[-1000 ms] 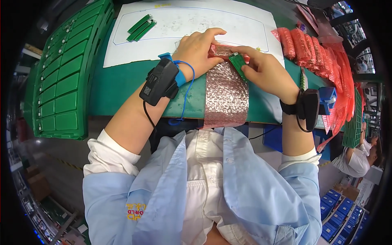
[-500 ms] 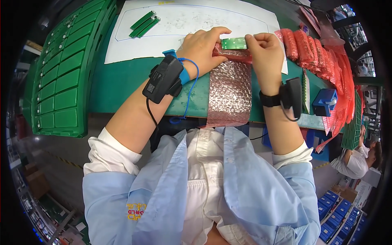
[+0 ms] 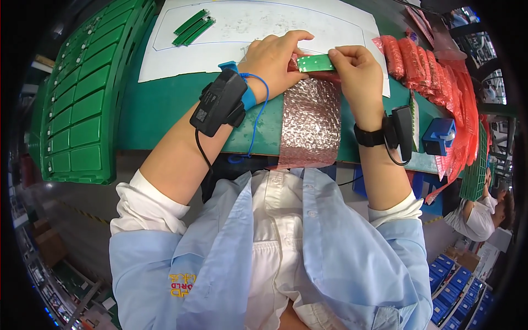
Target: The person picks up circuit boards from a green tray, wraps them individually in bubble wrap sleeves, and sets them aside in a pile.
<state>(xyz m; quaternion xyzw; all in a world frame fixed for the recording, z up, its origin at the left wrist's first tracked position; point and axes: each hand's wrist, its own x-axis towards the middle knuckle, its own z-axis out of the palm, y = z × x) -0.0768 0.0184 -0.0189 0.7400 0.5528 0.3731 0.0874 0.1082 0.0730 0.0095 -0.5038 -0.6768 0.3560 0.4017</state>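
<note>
A strip of pinkish bubble wrap [image 3: 311, 124] runs from between my hands down over the bench's near edge. My left hand [image 3: 272, 61] grips the rolled far end of the strip, thumb at the near side and forefinger stretched past the far side. Between thumb and fingers, my right hand [image 3: 358, 66] pinches the right end of a small green circuit board [image 3: 315, 63]. The board lies over the rolled wrap, its left end close to my left thumb. Farther off to the left, several slim green boards [image 3: 192, 28] rest on a white sheet [image 3: 264, 30].
Green compartment trays [image 3: 77, 113] stand at the left. Several red bubble-wrapped bundles [image 3: 410, 60] line the right side, near a blue tape dispenser [image 3: 438, 136]. A blue cord [image 3: 258, 118] hangs from my left wristband. Another person [image 3: 476, 214] is at the far right.
The green board has tilted and come slightly nearer, showing more of its flat face. Both hands stay at the rolled end of the bubble wrap.
</note>
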